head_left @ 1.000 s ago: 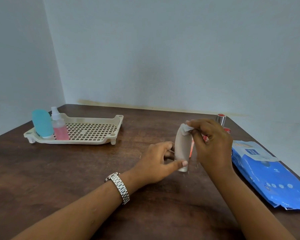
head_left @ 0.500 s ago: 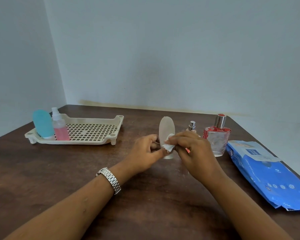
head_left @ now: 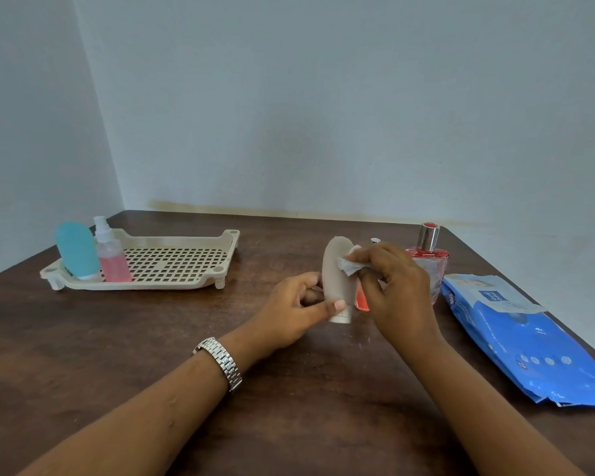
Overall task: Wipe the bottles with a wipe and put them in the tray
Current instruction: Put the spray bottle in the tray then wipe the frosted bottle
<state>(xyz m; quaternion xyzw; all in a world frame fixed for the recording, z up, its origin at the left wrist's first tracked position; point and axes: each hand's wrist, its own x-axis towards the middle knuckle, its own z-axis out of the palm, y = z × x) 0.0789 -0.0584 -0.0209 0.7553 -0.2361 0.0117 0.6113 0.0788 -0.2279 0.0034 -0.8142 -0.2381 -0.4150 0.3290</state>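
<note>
My left hand (head_left: 298,309) grips the lower end of a beige squeeze bottle (head_left: 337,274), which stands cap-down just above the table. My right hand (head_left: 390,286) pinches a crumpled white wipe (head_left: 352,264) against the bottle's upper right side. The cream slotted tray (head_left: 172,262) sits at the back left and holds a blue squeeze bottle (head_left: 77,250) and a clear spray bottle of pink liquid (head_left: 110,259) at its left end. Behind my right hand stand a glass perfume bottle with a silver cap (head_left: 430,249) and a small orange spray bottle (head_left: 361,297), both partly hidden.
A blue wipes pack (head_left: 529,341) lies at the right edge of the dark wooden table (head_left: 152,338). Walls close off the back and left. A metal watch (head_left: 222,362) is on my left wrist.
The beige bottle has turned from edge-on to its broad side. My right hand and the wipe rose from the bottle's lower part to its upper side.
</note>
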